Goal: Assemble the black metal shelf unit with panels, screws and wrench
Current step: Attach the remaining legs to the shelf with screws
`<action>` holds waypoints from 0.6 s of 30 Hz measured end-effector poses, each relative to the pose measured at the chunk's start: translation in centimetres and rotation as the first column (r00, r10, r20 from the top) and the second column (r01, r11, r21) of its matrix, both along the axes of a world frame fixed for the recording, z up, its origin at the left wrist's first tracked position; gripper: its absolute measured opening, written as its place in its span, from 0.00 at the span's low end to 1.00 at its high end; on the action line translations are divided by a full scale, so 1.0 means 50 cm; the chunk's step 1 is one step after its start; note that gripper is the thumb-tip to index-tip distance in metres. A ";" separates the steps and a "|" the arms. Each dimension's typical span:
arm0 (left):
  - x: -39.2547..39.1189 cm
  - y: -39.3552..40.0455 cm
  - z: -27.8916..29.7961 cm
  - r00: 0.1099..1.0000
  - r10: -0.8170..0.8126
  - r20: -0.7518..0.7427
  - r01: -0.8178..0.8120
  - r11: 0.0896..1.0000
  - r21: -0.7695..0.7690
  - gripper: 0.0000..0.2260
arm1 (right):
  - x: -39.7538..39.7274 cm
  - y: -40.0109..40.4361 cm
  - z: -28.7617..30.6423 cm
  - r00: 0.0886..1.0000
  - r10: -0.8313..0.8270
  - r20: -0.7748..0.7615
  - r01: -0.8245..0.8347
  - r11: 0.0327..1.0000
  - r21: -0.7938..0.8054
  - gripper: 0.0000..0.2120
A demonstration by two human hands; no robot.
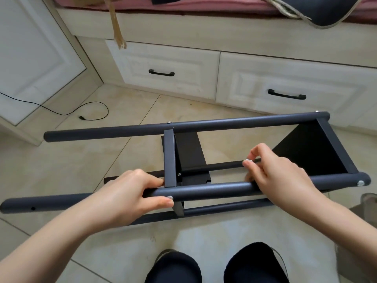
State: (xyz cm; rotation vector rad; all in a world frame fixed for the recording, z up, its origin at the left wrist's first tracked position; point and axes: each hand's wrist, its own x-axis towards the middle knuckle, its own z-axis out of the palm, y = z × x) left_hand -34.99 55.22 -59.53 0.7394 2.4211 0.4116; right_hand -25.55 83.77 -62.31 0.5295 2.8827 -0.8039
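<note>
The black metal shelf unit (204,124) lies on its side on the tiled floor, its round posts running left to right. Two black panels join the posts: one in the middle (170,158) and one at the right end (314,152). My left hand (130,197) grips the near upper post (214,190) beside the middle panel, thumb next to a screw head (170,197). My right hand (273,172) rests on the same post and pinches a small silver screw (248,160) between fingertips. No wrench is in view.
White drawers with black handles (161,73) stand close behind the shelf. A black cable (89,111) lies on the floor at the left. My knees (214,266) are at the bottom edge, and a shoe (369,200) shows at the right.
</note>
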 end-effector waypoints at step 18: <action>0.046 0.008 -0.020 0.969 0.183 -0.167 -0.143 0.963 0.228 0.41 | -0.106 -0.158 0.012 0.842 0.429 -0.327 -0.522 0.803 -0.290 0.09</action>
